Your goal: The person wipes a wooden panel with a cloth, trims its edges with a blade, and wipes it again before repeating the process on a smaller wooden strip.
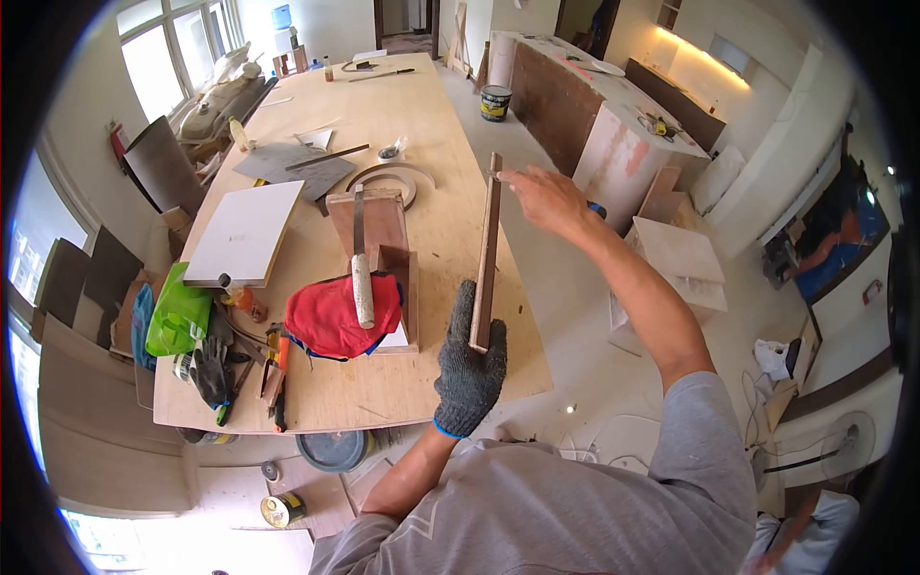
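My left hand [470,369], in a dark grey knit glove with a blue cuff, grips the near end of a long narrow wooden strip [487,254]. The strip points away from me over the table's right side. My bare right hand [546,201] is at its far end, fingers bent and fingertips closed against the edge; anything small between them is hidden. Left of the strip, a red cloth [340,316] lies against a small wooden box [388,213]. A long-bladed tool with a whitish wrapped handle [362,292] rests across both.
The plywood worktable [460,125] carries a white panel [240,230], curved wooden pieces [412,182], a green bag [179,311], a bottle [242,299], a dark glove [211,374] and an orange-handled cutter [278,369]. A white cabinet box [676,254] stands right; a bucket [494,103] stands beyond.
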### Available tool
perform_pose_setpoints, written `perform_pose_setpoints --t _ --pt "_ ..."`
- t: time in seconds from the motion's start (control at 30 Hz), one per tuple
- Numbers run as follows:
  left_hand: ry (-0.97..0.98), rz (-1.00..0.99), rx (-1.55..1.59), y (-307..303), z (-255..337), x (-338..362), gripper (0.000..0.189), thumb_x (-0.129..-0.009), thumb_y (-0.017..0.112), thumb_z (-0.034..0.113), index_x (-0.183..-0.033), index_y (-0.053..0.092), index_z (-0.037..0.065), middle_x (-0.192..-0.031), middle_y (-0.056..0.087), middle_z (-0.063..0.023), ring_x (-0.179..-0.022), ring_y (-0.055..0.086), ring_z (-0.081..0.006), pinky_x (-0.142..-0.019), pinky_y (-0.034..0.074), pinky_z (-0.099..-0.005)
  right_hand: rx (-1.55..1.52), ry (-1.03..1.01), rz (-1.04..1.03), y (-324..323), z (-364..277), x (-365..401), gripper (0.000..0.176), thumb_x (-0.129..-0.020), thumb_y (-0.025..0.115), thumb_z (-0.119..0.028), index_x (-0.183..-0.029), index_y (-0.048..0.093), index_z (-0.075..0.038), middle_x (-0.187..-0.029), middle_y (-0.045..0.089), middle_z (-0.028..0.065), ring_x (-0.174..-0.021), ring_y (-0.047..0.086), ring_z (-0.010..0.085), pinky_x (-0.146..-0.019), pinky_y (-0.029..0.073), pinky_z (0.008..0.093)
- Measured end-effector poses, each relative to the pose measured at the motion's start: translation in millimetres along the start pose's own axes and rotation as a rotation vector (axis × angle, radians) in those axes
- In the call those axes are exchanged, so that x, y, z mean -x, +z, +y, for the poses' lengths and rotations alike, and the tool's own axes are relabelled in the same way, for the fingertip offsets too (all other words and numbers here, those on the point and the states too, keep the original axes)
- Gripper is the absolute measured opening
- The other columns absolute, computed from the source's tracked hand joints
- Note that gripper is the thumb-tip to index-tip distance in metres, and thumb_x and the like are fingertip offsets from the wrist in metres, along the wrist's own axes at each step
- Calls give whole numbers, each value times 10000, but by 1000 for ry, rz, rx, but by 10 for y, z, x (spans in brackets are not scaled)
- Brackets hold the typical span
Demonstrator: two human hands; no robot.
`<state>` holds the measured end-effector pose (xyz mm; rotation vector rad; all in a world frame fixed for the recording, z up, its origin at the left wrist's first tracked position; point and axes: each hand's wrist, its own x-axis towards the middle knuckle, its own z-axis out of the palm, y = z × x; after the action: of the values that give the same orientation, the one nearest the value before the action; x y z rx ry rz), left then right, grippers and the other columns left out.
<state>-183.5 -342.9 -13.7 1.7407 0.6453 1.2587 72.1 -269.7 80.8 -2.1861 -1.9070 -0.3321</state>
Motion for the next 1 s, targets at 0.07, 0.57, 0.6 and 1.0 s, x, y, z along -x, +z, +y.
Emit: perform_pose_setpoints --t 0.07,0.57,0.6,1.0 --pt "-10 -1 18 0 -13 7 587 -937 646 71 -1469 421 -34 -1443 516 -233 -1308 530 -293 -1063 433 -379 4 2 -10 11 8 -25 323 -1016 486 -195 -1317 596 -164 -1095 642 190 -1015 640 395 -861 524 490" --pt "6 34 7 -19 -28 3 579 -941 644 74 -1468 428 -27 -1445 519 -239 -1295 554 -288 -1042 454 -371 -6 -31 -56 -86 -33 73 313 -1008 475 -193 -1300 588 -195 -1054 636 196 -965 645 409 -821 518 524" --pt "-6 29 14 -23 -29 6 580 -941 645 74 -1469 427 -27 -1446 518 -238 -1294 555 -286 -1041 455 -370 -6 -36 -65 -122 -83 132 313 -1008 475 -194 -1299 589 -197 -1044 634 194 -957 645 409 -814 518 524" --pt "-17 16 46 -20 -27 1 587 -941 648 66 -1474 420 -28 -1461 507 -228 -1318 528 -274 -1068 430 -367 -13 -44 -33 -92 -33 65 295 -1017 476 -194 -1290 585 -176 -1027 630 196 -932 643 416 -791 517 518"
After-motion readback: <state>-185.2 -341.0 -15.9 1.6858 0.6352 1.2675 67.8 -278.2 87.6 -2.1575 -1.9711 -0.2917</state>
